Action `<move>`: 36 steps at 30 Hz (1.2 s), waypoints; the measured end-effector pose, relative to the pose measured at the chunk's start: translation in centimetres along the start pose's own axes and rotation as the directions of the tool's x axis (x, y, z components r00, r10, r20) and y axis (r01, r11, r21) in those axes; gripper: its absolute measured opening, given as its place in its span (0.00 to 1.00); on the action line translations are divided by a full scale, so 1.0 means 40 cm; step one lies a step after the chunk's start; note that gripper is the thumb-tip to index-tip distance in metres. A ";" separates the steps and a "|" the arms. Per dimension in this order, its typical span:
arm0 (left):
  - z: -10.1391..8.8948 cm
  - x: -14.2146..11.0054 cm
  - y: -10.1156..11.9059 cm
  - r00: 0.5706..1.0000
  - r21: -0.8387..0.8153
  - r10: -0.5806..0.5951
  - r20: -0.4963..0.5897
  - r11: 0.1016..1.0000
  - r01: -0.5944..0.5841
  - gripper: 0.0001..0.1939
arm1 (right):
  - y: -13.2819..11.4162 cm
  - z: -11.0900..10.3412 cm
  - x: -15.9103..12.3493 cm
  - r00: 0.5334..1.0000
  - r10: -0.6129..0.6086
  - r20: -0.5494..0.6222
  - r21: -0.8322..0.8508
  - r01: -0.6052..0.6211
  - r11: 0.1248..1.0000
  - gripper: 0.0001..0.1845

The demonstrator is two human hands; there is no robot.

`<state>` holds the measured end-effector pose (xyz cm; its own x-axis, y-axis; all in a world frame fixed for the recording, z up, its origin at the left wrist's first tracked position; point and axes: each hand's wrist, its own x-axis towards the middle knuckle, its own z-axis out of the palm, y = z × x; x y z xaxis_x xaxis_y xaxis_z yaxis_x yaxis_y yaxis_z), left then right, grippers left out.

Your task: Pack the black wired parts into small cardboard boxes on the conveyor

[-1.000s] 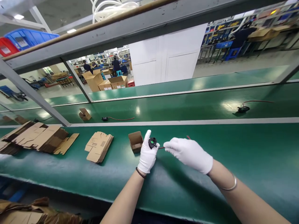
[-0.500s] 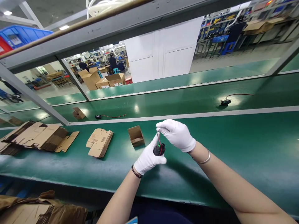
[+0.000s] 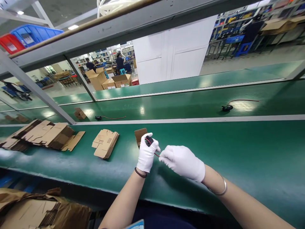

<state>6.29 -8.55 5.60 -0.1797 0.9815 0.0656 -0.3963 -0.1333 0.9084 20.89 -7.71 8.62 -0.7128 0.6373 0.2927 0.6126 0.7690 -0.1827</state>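
Note:
White gloves cover both hands. My left hand [image 3: 147,155] is closed around a small black device [image 3: 149,141] with a thin red wire [image 3: 156,155] coming off it. The wire runs down to my right hand [image 3: 182,161], whose fingertips pinch its end. Just behind the left hand stands an open cardboard box [image 3: 139,135], partly covered by that hand. To the left, a small stack of flattened cartons [image 3: 105,143] lies on the green bench [image 3: 226,156].
A bigger pile of flat cartons [image 3: 50,133] is at far left. On the green strip behind are another small box [image 3: 80,113] and two more black devices with wires, one left [image 3: 98,118], one right [image 3: 227,108]. A slanted metal post [image 3: 50,95] rises at left.
My left hand has moved up and left with the black device, turning it, and now covers part of the open box. My right hand has come lower, drawing the wire out to the right.

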 end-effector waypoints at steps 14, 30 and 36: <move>-0.005 -0.011 -0.028 0.965 0.507 0.250 -0.085 0.844 -0.174 0.18 | -0.020 0.059 0.064 0.896 0.371 -0.245 0.574 -0.174 0.800 0.10; -0.214 0.081 -0.002 0.980 0.904 0.201 -0.009 0.419 -0.078 0.52 | 0.027 0.041 0.304 0.994 0.036 0.102 0.132 -0.049 0.990 0.10; -0.221 0.119 -0.003 0.996 0.810 -0.086 -0.031 0.581 0.076 0.29 | -0.001 0.100 0.369 0.928 -0.013 0.372 -0.110 0.057 0.992 0.12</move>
<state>-2.47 -5.07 2.15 -0.1731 0.9846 -0.0257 0.4856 0.1081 0.8675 8.95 1.86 9.19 -0.7963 0.6002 -0.0748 0.6045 0.7943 -0.0616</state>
